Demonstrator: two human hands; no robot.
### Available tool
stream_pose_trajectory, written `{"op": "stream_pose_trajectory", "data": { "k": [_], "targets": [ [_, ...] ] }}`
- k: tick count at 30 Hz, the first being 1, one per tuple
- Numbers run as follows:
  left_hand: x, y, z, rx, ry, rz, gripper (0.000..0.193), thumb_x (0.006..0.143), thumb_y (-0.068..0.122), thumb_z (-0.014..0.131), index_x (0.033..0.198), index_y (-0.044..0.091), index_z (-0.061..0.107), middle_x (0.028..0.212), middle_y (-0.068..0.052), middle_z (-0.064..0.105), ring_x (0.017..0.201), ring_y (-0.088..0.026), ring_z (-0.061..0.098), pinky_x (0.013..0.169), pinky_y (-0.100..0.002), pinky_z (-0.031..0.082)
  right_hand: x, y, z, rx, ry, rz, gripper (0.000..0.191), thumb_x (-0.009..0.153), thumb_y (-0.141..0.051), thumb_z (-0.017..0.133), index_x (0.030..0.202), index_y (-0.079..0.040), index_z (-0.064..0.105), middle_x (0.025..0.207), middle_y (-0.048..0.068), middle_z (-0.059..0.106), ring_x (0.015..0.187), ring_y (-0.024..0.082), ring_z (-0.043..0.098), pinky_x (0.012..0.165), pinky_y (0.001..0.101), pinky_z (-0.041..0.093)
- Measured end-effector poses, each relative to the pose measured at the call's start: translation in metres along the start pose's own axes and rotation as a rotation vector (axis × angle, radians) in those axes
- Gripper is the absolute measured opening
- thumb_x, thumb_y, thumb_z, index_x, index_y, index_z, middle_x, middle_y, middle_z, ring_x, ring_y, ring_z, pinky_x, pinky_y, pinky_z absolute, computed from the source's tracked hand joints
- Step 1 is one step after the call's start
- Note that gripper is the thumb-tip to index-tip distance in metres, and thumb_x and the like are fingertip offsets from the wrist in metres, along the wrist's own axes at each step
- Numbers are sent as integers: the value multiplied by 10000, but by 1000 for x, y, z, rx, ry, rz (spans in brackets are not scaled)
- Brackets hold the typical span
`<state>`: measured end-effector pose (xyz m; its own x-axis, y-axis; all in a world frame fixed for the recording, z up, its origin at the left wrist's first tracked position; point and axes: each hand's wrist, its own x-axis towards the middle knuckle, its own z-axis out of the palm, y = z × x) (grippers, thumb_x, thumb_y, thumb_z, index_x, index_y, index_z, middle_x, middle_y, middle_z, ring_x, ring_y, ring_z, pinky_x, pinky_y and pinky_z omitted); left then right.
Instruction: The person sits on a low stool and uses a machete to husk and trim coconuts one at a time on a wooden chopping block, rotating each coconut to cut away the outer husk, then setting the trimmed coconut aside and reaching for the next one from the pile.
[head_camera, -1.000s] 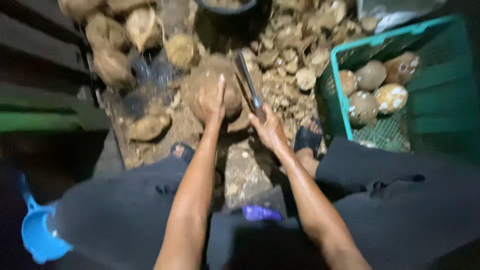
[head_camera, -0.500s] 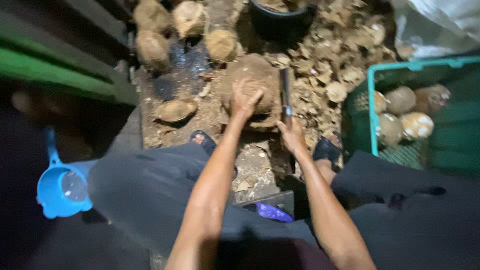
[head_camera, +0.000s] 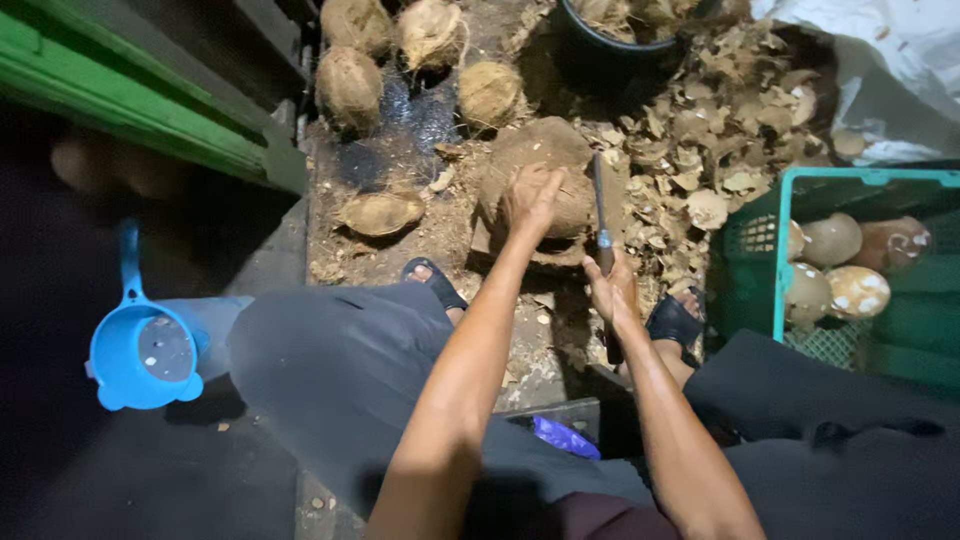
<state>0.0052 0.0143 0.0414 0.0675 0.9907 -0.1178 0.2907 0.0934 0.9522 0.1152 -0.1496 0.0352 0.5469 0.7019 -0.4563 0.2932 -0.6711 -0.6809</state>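
Nearest to me were the dark trousers (head_camera: 340, 370) over both knees, with a small purple scrap (head_camera: 565, 437) lying between the legs. Off by the left knee a blue scoop (head_camera: 135, 350) sat on the dark floor. A sandal (head_camera: 437, 285) showed on the left foot and another sandal (head_camera: 675, 322) on the right.

Past the knees, my right hand (head_camera: 612, 290) was clenched around the handle of a knife (head_camera: 600, 210), its blade standing up beside the coconut (head_camera: 535, 185). My left hand (head_camera: 530, 200) lay on top of that coconut, fingers (head_camera: 545, 180) spread and pressed on the husk, gripping nothing. The coconut sat on the dirt straight ahead, between the two feet and a little beyond them.

To the right stood a green crate (head_camera: 790, 190) holding peeled nuts (head_camera: 835, 240). Husk chips (head_camera: 720, 150) littered the ground between crate and coconut. A split shell (head_camera: 380, 212) lay left of the coconut.

Farther off, whole coconuts (head_camera: 350, 85) sat in a group, a black tub (head_camera: 600, 50) stood behind them, and a white sack (head_camera: 890, 60) lay at the far right.
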Motion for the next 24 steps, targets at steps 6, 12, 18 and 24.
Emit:
{"op": "stream_pose_trajectory", "data": {
  "k": [6, 12, 18, 24],
  "targets": [
    [2, -1, 12, 169, 94, -213, 494, 860, 563, 646, 1041, 118, 757, 965, -208, 742, 935, -402, 702, 858, -498, 514, -17, -19, -40, 321, -2, -20, 269, 962, -283, 699, 923, -29, 620, 660, 14, 587, 509, 132, 548, 466, 331, 454],
    [16, -12, 18, 240, 182, -200, 434, 872, 534, 611, 892, 133, 777, 888, -186, 750, 867, -423, 696, 780, -521, 518, -45, -49, -68, 470, 231, -200, 288, 1004, -303, 669, 890, -45, 611, 646, 10, 560, 504, 114, 521, 458, 312, 428],
    [20, -18, 19, 228, 159, -172, 462, 912, 532, 613, 843, 102, 766, 867, -195, 739, 843, -410, 712, 783, -519, 519, -47, -42, -34, 208, 40, -197, 299, 973, -363, 671, 911, -74, 624, 674, -15, 599, 561, 102, 559, 475, 311, 477],
    [19, -19, 16, 242, 196, -267, 433, 840, 528, 624, 857, 122, 773, 799, -178, 728, 773, -411, 682, 707, -538, 496, -44, -28, -46, 566, 175, -268, 409, 951, -397, 689, 796, -35, 577, 639, 15, 575, 517, 160, 536, 465, 372, 469]
  ]
}}
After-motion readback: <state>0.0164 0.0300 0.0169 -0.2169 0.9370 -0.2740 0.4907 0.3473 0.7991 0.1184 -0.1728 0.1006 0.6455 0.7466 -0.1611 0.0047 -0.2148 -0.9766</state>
